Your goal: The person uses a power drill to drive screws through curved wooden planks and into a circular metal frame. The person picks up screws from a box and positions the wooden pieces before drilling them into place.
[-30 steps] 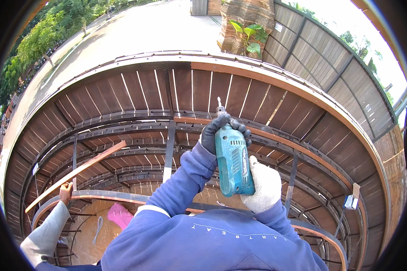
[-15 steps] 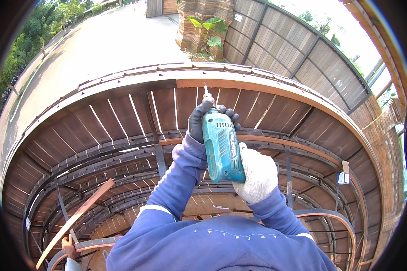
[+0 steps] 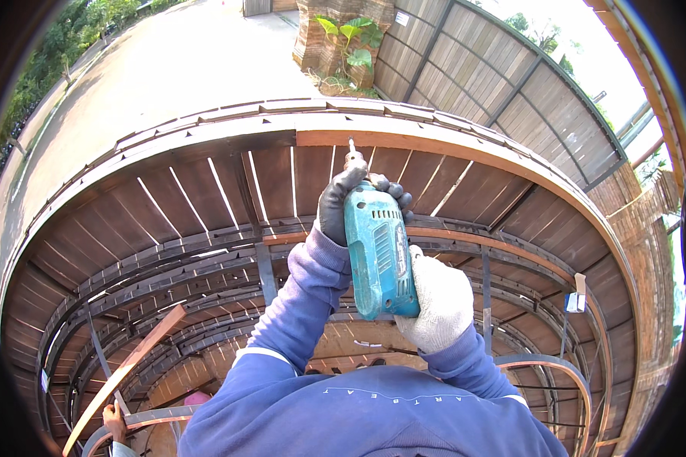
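Observation:
Both my hands are on a teal power drill (image 3: 377, 255). My right hand (image 3: 440, 301), in a white knit glove, is wrapped round the grip end; the trigger is hidden. Further forward, my left hand (image 3: 343, 199), in a dark glove, clasps the drill's front from below, its fingertips showing on both sides. The bit (image 3: 351, 145) points away from me, its tip at a reddish-brown wooden strip (image 3: 404, 140) along the curved rim. Whether the tip is in the wood, I cannot tell. To the left, the strip ends against a dark rim section (image 3: 229, 145).
Curved slatted tiers with dark metal ribs (image 3: 267, 274) surround me. At lower left another person's hand (image 3: 114, 421) holds a long wooden strip (image 3: 126, 371). A small box (image 3: 576, 302) sits on the right framework. Beyond the rim are a leafy plant (image 3: 354, 38) and a plank gate (image 3: 503, 84).
The drill and both hands sit slightly lower and to the right in the picture, and the view has shifted a little. My grip is the same, and the bit remains at the strip.

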`<move>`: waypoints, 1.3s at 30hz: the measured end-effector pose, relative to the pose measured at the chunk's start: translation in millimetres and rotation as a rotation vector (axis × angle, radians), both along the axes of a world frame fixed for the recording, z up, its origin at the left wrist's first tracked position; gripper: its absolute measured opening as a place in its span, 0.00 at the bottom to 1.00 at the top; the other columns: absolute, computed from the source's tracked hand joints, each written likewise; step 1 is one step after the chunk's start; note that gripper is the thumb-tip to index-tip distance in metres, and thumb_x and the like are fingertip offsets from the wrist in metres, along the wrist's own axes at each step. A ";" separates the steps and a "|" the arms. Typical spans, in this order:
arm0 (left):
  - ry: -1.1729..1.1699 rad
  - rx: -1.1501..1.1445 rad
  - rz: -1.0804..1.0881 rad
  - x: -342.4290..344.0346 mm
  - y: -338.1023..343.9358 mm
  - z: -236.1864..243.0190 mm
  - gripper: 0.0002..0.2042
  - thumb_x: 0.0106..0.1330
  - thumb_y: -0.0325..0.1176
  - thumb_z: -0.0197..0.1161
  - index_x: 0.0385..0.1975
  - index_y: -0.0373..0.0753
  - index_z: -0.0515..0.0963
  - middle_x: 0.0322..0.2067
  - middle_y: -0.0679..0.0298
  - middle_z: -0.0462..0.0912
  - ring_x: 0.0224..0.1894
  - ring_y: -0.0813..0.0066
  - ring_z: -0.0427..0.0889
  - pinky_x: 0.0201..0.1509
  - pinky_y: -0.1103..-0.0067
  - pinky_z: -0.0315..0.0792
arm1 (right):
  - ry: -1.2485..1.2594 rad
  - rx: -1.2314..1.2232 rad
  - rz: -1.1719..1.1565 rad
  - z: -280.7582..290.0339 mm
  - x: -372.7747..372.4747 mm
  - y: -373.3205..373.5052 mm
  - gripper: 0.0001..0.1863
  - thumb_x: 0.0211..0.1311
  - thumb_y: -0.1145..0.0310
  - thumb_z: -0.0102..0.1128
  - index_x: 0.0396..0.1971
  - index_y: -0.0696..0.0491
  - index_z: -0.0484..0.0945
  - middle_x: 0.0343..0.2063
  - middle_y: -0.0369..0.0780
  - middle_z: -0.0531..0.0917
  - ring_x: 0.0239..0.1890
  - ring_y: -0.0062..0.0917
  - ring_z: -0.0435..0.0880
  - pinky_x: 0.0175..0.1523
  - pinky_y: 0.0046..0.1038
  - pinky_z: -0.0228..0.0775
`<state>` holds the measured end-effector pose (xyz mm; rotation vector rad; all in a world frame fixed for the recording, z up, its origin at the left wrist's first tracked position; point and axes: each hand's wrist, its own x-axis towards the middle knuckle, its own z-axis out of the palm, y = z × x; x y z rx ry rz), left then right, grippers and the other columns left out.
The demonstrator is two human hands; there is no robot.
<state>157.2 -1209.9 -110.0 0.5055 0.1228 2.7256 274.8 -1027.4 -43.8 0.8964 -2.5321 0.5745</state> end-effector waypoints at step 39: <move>-0.109 0.150 -0.119 30.5 -0.3 6.9 0.31 0.57 0.43 0.72 0.60 0.39 0.71 0.51 0.52 0.77 0.51 0.51 0.83 0.57 0.55 0.83 | -0.415 0.337 -0.055 50.2 -12.7 -25.8 0.33 0.42 0.55 0.79 0.47 0.59 0.81 0.29 0.45 0.82 0.27 0.40 0.83 0.31 0.41 0.72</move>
